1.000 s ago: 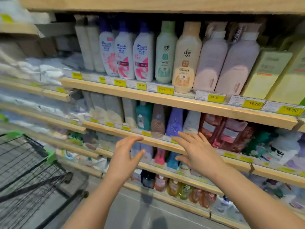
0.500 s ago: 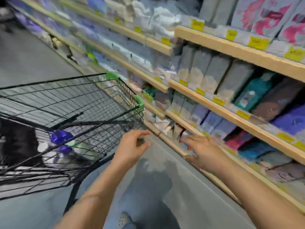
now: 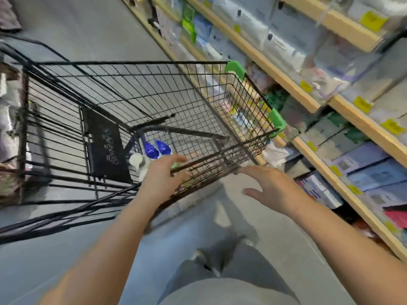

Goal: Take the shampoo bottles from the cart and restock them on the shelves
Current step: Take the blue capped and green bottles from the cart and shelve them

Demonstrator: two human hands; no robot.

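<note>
A black wire cart (image 3: pixel 123 89) with green corner guards stands left of centre. At its bottom near corner lie shampoo bottles: two with blue caps (image 3: pixel 156 148) and a white one (image 3: pixel 136 160) beside them. My left hand (image 3: pixel 160 181) is over the cart's near rim, just above the bottles, fingers spread and holding nothing. My right hand (image 3: pixel 273 188) hovers outside the cart's near right corner, fingers straight, empty. The wooden shelves (image 3: pixel 343 111) with yellow price tags run along the right.
Boxed and packaged goods (image 3: pixel 365 170) fill the shelves on the right. Grey aisle floor (image 3: pixel 92 25) stretches ahead beyond the cart. My legs in grey trousers (image 3: pixel 226 274) are below. Blurred items (image 3: pixel 8 172) sit at the left edge.
My view has swung from the shelf of bottles down and left to the cart. Both hands have moved with it, from the shelf edge to the cart's near rim, staying empty.
</note>
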